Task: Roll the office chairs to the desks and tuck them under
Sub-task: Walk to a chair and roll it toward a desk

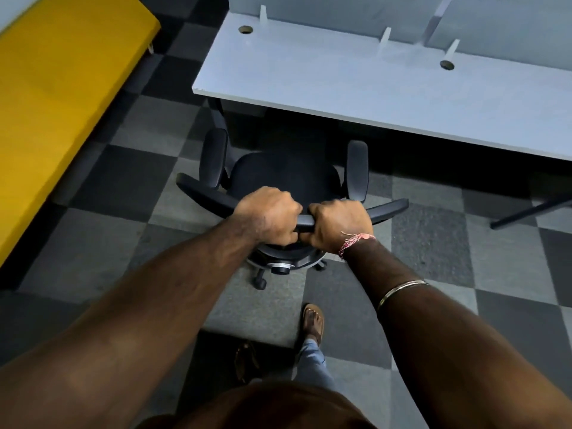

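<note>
While both hands grip the top edge of the office chair (284, 178)'s backrest, the left hand (267, 215) and the right hand (339, 226) sit side by side near its middle, nearly touching, fingers (278, 196) curled tight over the black rim. Ahead of the knuckles lies the dark seat, with one armrest (213, 156) beyond and left of the left hand and the other armrest (357, 168) beyond the right. Past the armrests runs the front edge of the pale desk (371, 88); the seat's front is near that edge but the chair is not yet tucked under. Below the desk edge the space looks dark and open. Left of the left hand, a strip of checkered carpet (123, 187) separates the chair from a yellow bench (62, 88). Right of the right hand, more open carpet reaches a dark desk leg (526, 213). Beneath the fists, a castor (259, 281) of the base shows. Nearer than the wrists, a sandalled foot (313, 323) stands on the carpet. Two round cable holes (246, 29) pierce the desktop; whether anything is in them cannot be told.
</note>
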A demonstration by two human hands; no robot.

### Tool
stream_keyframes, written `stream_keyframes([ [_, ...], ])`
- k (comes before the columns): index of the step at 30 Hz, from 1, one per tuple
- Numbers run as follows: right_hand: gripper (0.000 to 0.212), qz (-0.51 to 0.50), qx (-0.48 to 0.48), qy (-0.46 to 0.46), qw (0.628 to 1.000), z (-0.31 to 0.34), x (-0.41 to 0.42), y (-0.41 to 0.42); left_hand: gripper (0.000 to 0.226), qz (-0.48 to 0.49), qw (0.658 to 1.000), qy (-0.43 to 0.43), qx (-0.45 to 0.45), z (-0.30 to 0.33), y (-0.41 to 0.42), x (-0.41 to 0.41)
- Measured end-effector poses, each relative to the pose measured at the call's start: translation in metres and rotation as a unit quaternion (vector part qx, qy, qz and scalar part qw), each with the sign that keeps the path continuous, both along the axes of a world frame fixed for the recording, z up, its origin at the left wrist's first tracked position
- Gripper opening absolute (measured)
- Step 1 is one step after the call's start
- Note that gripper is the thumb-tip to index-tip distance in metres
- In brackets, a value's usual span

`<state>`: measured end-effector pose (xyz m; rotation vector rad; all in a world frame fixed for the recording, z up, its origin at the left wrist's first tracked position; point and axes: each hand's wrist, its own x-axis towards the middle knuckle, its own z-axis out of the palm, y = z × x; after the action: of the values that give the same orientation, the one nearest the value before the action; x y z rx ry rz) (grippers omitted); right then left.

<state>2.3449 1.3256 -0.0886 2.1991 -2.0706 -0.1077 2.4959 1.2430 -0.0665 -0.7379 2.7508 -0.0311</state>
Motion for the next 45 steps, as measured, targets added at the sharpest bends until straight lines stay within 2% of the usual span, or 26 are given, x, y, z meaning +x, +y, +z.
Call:
stream_keyframes([
  [14,0.054,-0.013,-0.030,-0.005,0.999,-0.004,-0.069,-0.092,0.040,-0.023,0.999,0.002,-0.049,-0.013,-0.103,-0.078],
  [25,0.056,0.012,-0.060,0.004,0.998,-0.005,-0.149,-0.151,0.034,-0.002,0.999,0.016,-0.032,-0.009,-0.155,-0.150],
  [37,0.053,0.020,-0.071,-0.009,0.997,-0.013,-0.197,-0.215,0.037,0.023,0.999,0.017,-0.037,-0.016,-0.220,-0.199],
  [45,0.051,-0.002,-0.062,0.010,0.998,-0.006,-0.247,-0.250,0.032,0.014,0.998,0.057,-0.013,-0.011,-0.253,-0.244],
])
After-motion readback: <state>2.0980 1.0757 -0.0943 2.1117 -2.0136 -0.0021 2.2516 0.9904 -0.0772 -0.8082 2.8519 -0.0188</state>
